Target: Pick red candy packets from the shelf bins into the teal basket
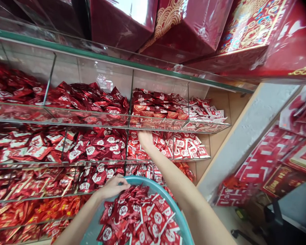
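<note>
Steadying the round teal plastic basin [172,199] at its far left rim: left hand [114,187], fingers closed over the edge, probably because a loaded bowl tips easily if held from one side. Basin sits low before the shelves, near the body, which seems to leave the other arm free to reach past it.

Contents: dark red shiny packets with round white labels [123,211] toward the left, brighter red-and-white flat packets [155,217] toward the right; the two kinds touch and overlap in the middle.

Right hand [145,139] is inside a middle-row compartment, over red packets with white print [135,146]. Fingers hidden under the clear shelf edge [155,126]; cannot tell whether they are apart or together, or whether they hold anything. Arm slopes in from below, presumably since the shelf above leaves little headroom.

Clear upright dividers [126,144] separate the heaps, apparently to keep kinds from mixing. Large dark red glossy boxes [122,25] occupy the top, likely too bulky for the compartments
</note>
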Demonstrator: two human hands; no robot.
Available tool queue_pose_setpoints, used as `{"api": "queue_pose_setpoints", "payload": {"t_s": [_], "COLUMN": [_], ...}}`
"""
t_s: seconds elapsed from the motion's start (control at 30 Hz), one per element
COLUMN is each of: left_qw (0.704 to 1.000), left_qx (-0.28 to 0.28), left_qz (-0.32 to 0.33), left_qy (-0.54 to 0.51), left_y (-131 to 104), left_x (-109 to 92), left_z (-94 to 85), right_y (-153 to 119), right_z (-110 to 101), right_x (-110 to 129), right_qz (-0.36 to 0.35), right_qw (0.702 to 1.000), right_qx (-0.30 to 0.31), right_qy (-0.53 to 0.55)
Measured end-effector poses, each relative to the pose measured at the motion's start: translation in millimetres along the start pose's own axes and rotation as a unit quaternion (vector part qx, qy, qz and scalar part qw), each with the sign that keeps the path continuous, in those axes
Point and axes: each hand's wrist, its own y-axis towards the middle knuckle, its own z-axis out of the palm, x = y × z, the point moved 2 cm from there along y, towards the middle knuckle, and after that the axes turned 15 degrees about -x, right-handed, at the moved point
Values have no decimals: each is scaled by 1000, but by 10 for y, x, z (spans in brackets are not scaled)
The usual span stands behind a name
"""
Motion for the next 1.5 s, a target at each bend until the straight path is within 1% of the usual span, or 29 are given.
{"api": "queue_pose_setpoints", "payload": {"t_s": [0.13,0.23,0.33,0.4,0.47,0.53,0.6,0.7,0.8,0.9,1.0,1.07,1.13,1.23,1.33,1.4,1.5], "left_qw": [1000,1000,1000,1000,1000,1000,1000,1000,1000,1000,1000,1000,1000,1000,1000,1000,1000], "left_qx": [1,5,8,6,5,11,16,19,15,11,12,11,12,17,19,19,17], "left_qz": [6,5,7,7,4,1,3,4,4,5,7,8,12,17,14,11,5], "left_qy": [-8,-11,-12,-15,-18,-17,-15,-20,-20,-17,-15,-13,-11,-10,-10,-9,-8], "left_y": [4,6,6,9,14,18,21,21,18,17,20,24,29,34,30,25,19], "left_x": [10,17,16,13,9,5,2,7,21,33,45,51,51,47,48,51,57], "left_z": [8,14,13,10,6,7,12,23,32,35,36,37,39,45,48,50,53], "right_y": [-147,-374,-705,-975,-1266,-1554,-1820,-2139,-2343,-2454,-2530,-2582,-2632,-2693,-2734,-2760,-2797], "right_z": [-34,-136,-336,-476,-580,-631,-635,-603,-583,-600,-627,-632,-628,-619,-586,-536,-436], "right_x": [-72,-130,-190,-219,-225,-205,-173,-151,-208,-338,-471,-513,-494,-358,-133,30,248], "right_qz": [50,75,92,98,101,99,96,104,130,168,209,232,246,246,221,206,191], "right_qw": [998,992,976,960,948,940,932,926,925,920,910,899,887,876,875,878,891], "right_qx": [-44,-94,-169,-188,-162,-105,-42,20,39,36,17,18,32,56,89,122,179], "right_qy": [0,22,106,181,255,311,346,363,354,352,358,371,390,410,422,415,371]}}
